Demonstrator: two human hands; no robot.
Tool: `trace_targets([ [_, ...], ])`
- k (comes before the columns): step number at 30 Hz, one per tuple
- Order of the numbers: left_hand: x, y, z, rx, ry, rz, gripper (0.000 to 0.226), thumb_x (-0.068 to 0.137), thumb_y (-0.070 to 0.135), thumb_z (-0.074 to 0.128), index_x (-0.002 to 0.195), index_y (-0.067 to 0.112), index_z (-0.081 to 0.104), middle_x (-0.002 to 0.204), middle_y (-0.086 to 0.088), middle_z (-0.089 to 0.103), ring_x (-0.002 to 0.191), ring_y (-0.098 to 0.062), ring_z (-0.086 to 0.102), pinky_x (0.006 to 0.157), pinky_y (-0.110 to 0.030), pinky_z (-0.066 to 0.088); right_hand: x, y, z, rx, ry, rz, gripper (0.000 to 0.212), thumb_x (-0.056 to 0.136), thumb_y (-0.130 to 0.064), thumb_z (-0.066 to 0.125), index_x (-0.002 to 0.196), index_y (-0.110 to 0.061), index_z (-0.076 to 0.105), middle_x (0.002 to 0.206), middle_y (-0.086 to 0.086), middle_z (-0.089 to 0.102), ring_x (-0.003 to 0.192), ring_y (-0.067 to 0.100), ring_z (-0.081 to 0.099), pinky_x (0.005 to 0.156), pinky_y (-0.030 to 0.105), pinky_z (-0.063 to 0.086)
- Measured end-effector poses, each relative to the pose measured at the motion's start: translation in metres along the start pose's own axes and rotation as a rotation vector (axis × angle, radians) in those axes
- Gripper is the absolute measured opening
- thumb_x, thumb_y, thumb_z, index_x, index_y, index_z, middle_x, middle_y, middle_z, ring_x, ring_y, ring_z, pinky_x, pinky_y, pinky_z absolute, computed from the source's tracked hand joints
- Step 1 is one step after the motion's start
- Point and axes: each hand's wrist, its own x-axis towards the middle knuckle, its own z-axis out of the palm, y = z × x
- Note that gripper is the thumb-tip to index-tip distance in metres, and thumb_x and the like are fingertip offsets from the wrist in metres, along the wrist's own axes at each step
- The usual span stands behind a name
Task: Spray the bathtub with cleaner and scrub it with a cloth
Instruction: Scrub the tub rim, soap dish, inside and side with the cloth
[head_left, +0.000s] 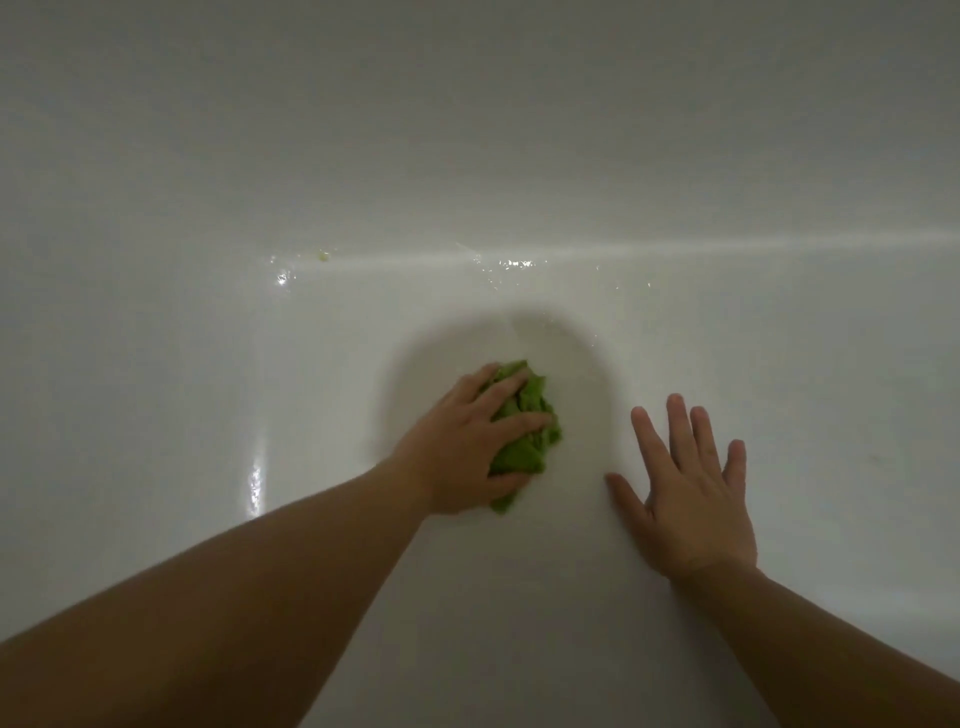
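Note:
The white bathtub (208, 364) fills the whole view, its floor wet and shiny. My left hand (462, 441) presses a crumpled green cloth (530, 436) against the tub floor near the middle, fingers wrapped over it. My right hand (691, 493) lies flat on the tub surface to the right of the cloth, fingers spread, holding nothing. No spray bottle is in view.
Water drops glint along the curve where the floor meets the far wall (514, 264). A small yellowish speck (324, 255) sits on that curve at the left. A dark shadow rings the cloth.

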Motion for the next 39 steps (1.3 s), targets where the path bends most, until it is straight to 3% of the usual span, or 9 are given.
trace_targets([
  [7,-0.038,-0.084,-0.013,-0.081,0.222,-0.488,0.069,0.089,0.063,0.061,0.149,0.034,0.045,0.163,-0.016,0.029,0.146,-0.047,0.027,0.121,-0.058,0.027,0.004,-0.003,-0.001,0.004,0.012,0.028,0.082,0.090,-0.080,-0.010,0.161,-0.039,-0.014,0.168,0.000,-0.029,0.154,0.023,-0.028,0.126,0.058,-0.004],
  [13,0.010,-0.143,-0.051,-0.136,0.399,-0.986,0.091,0.097,0.066,0.047,0.164,0.019,0.008,0.167,-0.029,-0.006,0.155,-0.046,-0.005,0.126,-0.058,0.004,0.023,-0.005,-0.002,-0.019,0.050,0.037,0.086,0.090,-0.081,-0.006,0.161,-0.034,-0.019,0.167,0.000,-0.031,0.153,0.025,-0.029,0.126,0.058,-0.006],
  [17,0.045,-0.098,-0.039,-0.199,0.436,-0.767,0.086,0.094,0.058,0.056,0.160,0.011,0.027,0.164,-0.029,0.018,0.150,-0.047,0.020,0.125,-0.052,0.019,0.030,-0.006,-0.003,-0.031,0.048,0.036,0.088,0.090,-0.083,-0.005,0.160,-0.033,-0.021,0.167,0.001,-0.031,0.153,0.025,-0.029,0.125,0.058,-0.008],
  [23,-0.004,-0.002,0.007,-0.112,0.105,-0.076,0.074,0.086,0.066,0.059,0.147,0.027,0.050,0.161,-0.017,0.034,0.147,-0.042,0.032,0.121,-0.051,0.031,0.029,0.000,-0.006,-0.011,0.044,0.020,0.085,0.094,-0.080,0.004,0.163,-0.033,-0.014,0.168,0.000,-0.028,0.154,0.022,-0.029,0.126,0.058,-0.004],
  [26,-0.025,-0.044,0.003,-0.020,0.187,-0.167,0.073,0.085,0.066,0.058,0.147,0.028,0.048,0.158,-0.019,0.038,0.142,-0.042,0.038,0.115,-0.058,0.037,0.031,0.004,-0.007,0.001,0.038,0.008,0.085,0.091,-0.082,-0.001,0.161,-0.036,-0.017,0.168,-0.001,-0.028,0.154,0.022,-0.029,0.126,0.057,-0.007],
  [30,0.003,-0.100,-0.025,-0.100,0.407,-0.802,0.074,0.094,0.064,0.051,0.155,0.026,0.035,0.161,-0.023,0.027,0.145,-0.044,0.027,0.120,-0.056,0.027,0.035,0.008,-0.010,0.029,0.058,-0.026,0.082,0.093,-0.080,0.000,0.161,-0.037,-0.016,0.169,-0.001,-0.025,0.154,0.021,-0.027,0.126,0.057,-0.008],
  [32,0.041,-0.096,-0.036,-0.169,0.467,-0.946,0.074,0.095,0.065,0.049,0.158,0.031,0.029,0.165,-0.019,0.018,0.149,-0.042,0.019,0.124,-0.052,0.020,0.037,0.011,-0.011,0.040,0.067,-0.041,0.079,0.094,-0.078,0.001,0.160,-0.039,-0.019,0.169,-0.002,-0.026,0.154,0.021,-0.028,0.126,0.056,-0.009],
  [34,0.073,-0.075,-0.040,-0.219,0.474,-0.858,0.073,0.093,0.062,0.054,0.157,0.037,0.030,0.168,-0.013,0.014,0.152,-0.038,0.016,0.125,-0.050,0.019,0.039,0.014,-0.010,0.052,0.090,-0.068,0.076,0.097,-0.075,0.004,0.161,-0.039,-0.017,0.169,-0.003,-0.024,0.155,0.020,-0.026,0.126,0.055,-0.009],
  [39,0.034,0.021,0.003,-0.165,0.240,-0.233,0.067,0.083,0.059,0.066,0.143,0.033,0.056,0.159,-0.016,0.036,0.144,-0.043,0.032,0.116,-0.054,0.036,0.035,0.033,-0.007,0.051,0.080,-0.132,0.074,0.100,-0.071,0.015,0.163,-0.040,-0.008,0.171,-0.004,-0.018,0.156,0.017,-0.022,0.127,0.053,-0.005],
])
